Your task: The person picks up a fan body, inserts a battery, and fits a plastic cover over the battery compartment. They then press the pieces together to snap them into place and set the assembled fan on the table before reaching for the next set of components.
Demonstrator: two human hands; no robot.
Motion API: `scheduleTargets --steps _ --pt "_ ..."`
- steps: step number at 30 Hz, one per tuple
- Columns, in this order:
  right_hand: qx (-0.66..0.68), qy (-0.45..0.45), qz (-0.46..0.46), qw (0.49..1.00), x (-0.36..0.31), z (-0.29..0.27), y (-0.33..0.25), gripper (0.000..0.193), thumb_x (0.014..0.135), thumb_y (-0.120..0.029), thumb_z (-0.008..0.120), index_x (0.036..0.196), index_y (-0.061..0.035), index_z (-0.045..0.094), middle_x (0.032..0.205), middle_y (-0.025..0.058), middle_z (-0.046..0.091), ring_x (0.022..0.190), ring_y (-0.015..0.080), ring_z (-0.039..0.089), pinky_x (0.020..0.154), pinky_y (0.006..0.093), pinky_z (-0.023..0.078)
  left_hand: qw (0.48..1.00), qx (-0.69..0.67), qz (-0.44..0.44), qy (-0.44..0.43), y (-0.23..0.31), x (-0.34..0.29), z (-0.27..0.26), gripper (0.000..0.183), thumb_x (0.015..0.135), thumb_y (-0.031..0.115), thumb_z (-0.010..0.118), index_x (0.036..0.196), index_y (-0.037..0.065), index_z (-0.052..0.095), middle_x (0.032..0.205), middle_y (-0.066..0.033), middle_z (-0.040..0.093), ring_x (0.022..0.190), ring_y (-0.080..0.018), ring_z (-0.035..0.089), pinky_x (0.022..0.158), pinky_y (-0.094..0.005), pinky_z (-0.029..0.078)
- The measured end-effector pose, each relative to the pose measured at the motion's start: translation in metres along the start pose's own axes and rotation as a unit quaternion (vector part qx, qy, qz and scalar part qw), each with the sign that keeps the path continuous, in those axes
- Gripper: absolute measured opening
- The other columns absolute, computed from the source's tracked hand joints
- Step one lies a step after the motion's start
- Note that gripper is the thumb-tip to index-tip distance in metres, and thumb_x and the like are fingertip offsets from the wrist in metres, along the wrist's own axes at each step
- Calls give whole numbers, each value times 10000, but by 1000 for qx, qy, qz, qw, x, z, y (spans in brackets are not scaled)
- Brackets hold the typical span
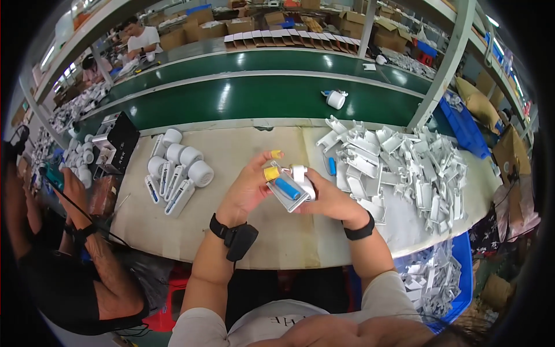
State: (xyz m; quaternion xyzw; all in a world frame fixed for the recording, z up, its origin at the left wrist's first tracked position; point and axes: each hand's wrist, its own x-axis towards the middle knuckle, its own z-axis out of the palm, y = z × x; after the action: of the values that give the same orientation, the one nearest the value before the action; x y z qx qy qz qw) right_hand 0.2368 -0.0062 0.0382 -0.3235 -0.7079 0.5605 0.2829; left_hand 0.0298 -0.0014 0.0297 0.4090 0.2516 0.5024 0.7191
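Observation:
Over the middle of the table I hold a white plastic housing (281, 197) with a blue cylindrical battery (287, 188) lying in its open side. My left hand (252, 184) is closed at the housing's upper left, yellow coverings on two of its fingertips. From the other side my right hand (328, 198) grips the housing and a white rounded part (299, 173) joined to it. The right fingertips are partly hidden behind these parts. Left of my hands lies a group of finished-looking white units (180, 195) with round heads. Another blue battery (332, 166) lies to the right.
A large heap of white plastic shells (399, 168) covers the table's right side. Beyond the table runs a green conveyor belt (260, 98) carrying a white round unit (335, 99). A black box-shaped device (115, 141) stands at left, near a co-worker's arm (104, 254). A blue bin (462, 277) sits lower right.

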Motion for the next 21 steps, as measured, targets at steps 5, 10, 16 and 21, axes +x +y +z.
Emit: scheduleTargets --steps 5,10,16,21 --pt "-99 188 32 977 -2 -6 -8 771 664 -49 733 1322 -32 332 1112 115 536 984 187 555 855 283 451 992 -117 -29 -23 -15 1 2 402 857 220 582 1193 36 460 985 -74 591 909 -181 599 788 -332 507" --pt "-2 227 -28 973 -6 -17 -13 721 664 66 691 1293 -44 357 1116 80 534 1025 166 536 851 300 457 1000 -12 -2 17 -8 1 9 342 880 167 511 1186 31 440 979 -103 586 770 -192 621 626 -313 529" --pt "13 185 -94 978 -11 -31 0 700 654 110 659 1276 -94 412 1173 55 502 1072 169 514 873 313 449 996 69 -48 -3 -7 2 13 264 868 132 447 1099 4 454 903 -139 602 656 -183 611 564 -282 519" --pt "70 150 -137 977 -11 -28 -3 717 628 123 655 1270 -110 436 1199 32 484 1103 182 500 880 318 448 989 128 -69 33 -12 0 15 196 853 99 421 1023 9 452 877 -136 604 632 -182 600 550 -297 505"
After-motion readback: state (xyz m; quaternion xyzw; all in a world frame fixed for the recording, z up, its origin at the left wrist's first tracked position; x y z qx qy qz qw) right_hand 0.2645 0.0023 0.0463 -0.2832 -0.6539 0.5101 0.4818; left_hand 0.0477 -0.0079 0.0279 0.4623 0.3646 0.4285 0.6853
